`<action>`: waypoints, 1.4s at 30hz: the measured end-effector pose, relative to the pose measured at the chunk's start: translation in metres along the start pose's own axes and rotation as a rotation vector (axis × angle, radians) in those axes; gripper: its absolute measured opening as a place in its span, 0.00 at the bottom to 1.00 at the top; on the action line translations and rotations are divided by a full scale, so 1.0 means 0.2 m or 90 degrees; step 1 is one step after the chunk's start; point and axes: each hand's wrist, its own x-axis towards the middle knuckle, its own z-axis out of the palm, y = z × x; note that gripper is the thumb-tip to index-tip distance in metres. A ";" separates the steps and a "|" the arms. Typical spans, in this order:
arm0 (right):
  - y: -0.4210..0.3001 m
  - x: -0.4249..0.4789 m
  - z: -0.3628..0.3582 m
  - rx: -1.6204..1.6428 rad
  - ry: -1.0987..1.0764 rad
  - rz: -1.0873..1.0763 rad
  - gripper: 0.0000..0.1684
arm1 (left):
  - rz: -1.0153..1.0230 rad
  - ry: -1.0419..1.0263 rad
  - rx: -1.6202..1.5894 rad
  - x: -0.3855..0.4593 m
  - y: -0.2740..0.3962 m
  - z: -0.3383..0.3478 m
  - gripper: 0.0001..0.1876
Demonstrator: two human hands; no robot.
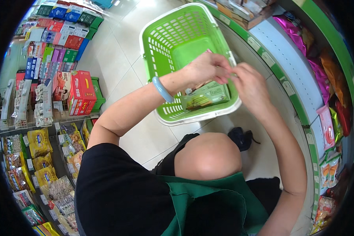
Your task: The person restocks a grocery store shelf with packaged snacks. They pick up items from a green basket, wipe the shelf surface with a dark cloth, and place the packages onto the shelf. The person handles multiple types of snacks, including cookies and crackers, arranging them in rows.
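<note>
A green plastic shopping basket (177,121) with a white rim stands on the tiled floor in front of me. In its near end lie green snack packs (208,98), partly under my hands. My left hand (205,69), with a pale blue bangle (162,89) on its wrist, is above the basket, fingers bent. My right hand (250,85) is over the basket's right rim, its fingertips meeting those of the left. Something small and pink shows at the left hand's far side. Whether anything is pinched between the fingertips is too blurred to tell.
Curved shelving with a green price rail (267,57) runs along the right, holding a pink bag (325,126) and other snack bags. Boxed goods, a red carton (84,93) and yellow snack bags (39,141) fill the left display. My bare knee (208,156) and a dark shoe (241,138) are below the basket.
</note>
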 end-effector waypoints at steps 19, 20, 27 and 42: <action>0.28 0.32 0.89 -0.173 -0.419 0.155 0.19 | -0.291 0.222 0.699 0.50 -0.91 -0.45 0.18; 0.29 0.32 0.88 -0.167 -0.431 0.180 0.19 | -0.279 0.214 0.668 0.52 -0.96 -0.45 0.19; 0.23 0.35 0.87 -0.075 -0.209 0.261 0.23 | -0.241 0.118 0.358 0.41 -0.72 -0.58 0.17; -0.11 -0.11 -0.15 0.735 0.181 0.361 0.18 | -0.045 -0.150 0.021 -0.11 0.24 0.14 0.26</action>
